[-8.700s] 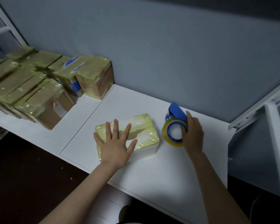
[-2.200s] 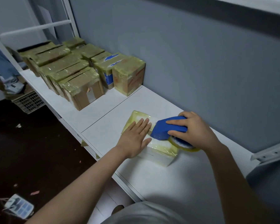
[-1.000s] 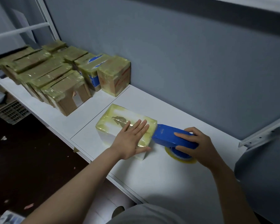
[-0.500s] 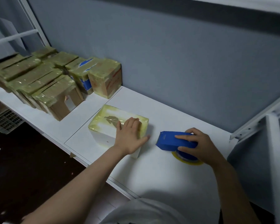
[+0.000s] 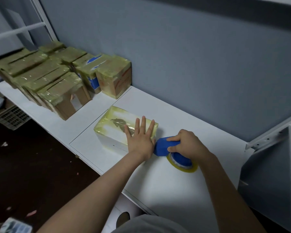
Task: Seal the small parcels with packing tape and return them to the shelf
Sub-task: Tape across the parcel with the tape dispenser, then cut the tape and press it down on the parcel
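Back comes the tape dispenser (image 5: 161, 146): half a second ago it sat well apart from the parcel (image 5: 114, 130), and now its blue nose is up at the parcel's right end. The left hand (image 5: 140, 138) has changed too, from curled over the top to flat, fingers (image 5: 144, 121) straight and spread wide, pressing down. The right hand (image 5: 188, 143) wraps round the dispenser, with the yellow tape roll (image 5: 186, 167) lying just beneath it on the shelf (image 5: 175, 190).

Further left along the shelf stands a stack of taped boxes (image 5: 57, 78), packed close, with an end box (image 5: 114, 81) against the grey wall (image 5: 191, 56) and a box with blue tape (image 5: 91, 71) beside it. A basket (image 5: 10, 115) sits down on the dark floor (image 5: 23, 157). The left hand covers the parcel's right end, so whether the nose touches the parcel cannot be told.

The parcel lies flat near the front edge of the shelf: a white box under glossy yellowish tape, with a dark patch showing through on top. A white label (image 5: 76, 103) on the nearest cardboard box is too small to read.
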